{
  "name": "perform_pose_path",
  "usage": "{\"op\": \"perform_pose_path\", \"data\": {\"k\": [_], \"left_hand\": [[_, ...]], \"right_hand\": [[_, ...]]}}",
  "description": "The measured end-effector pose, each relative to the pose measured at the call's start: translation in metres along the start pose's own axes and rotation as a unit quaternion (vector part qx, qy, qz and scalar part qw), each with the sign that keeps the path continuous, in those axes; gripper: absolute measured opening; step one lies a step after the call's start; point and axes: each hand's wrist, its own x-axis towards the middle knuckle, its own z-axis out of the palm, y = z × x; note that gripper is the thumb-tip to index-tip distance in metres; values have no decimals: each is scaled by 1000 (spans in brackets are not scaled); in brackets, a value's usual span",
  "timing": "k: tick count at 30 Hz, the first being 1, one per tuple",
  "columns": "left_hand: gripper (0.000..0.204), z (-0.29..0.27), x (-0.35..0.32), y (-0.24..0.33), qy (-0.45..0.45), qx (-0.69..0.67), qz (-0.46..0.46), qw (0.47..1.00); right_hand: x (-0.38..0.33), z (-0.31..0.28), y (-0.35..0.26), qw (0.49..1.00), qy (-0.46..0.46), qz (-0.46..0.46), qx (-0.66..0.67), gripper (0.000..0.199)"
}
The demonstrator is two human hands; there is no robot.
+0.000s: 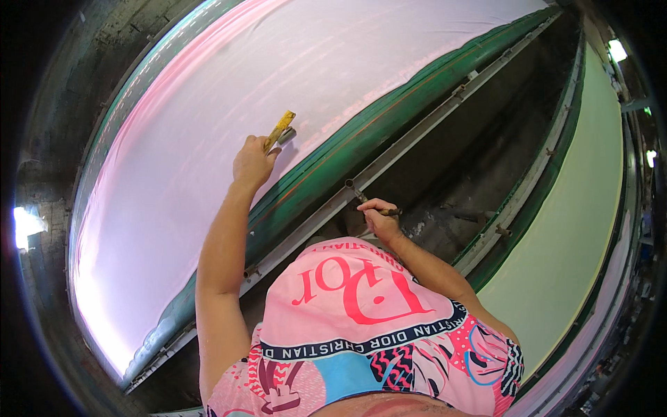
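My left hand (pixel 254 162) is raised over the long pale-pink fabric sheet (pixel 201 153). Its fingers are closed round a worn yellow bar-shaped tool (pixel 282 126), and a short grey metal piece (pixel 286 136) shows beside the bar. Lower and to the right, my right hand (pixel 381 217) grips a dark, slim-handled tool (pixel 391 212). That tool's far end lies close to a round tube-like fitting (pixel 349 183) on the metal rail (pixel 410 136); I cannot tell whether they are joined. Part of its handle is hidden by my fingers.
Dark green material (pixel 361 135) edges the pink sheet along the rail. Across a dark gap at right runs another rail (pixel 511 201) with small fittings, beside a pale yellow-green sheet (pixel 583 201). A pink patterned shirt (pixel 361 292) fills the lower middle.
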Motion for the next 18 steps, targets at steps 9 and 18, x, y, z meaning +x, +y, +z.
{"op": "perform_pose_path", "data": {"k": [9,18], "left_hand": [[46,-38,-61,-31,-100,19,1,995],[51,-27,-105,-22,-106,-46,32,993]], "right_hand": [[9,-16,-42,689,-196,-162,-679,11],[10,-2,-65,841,13,-220,-493,47]]}}
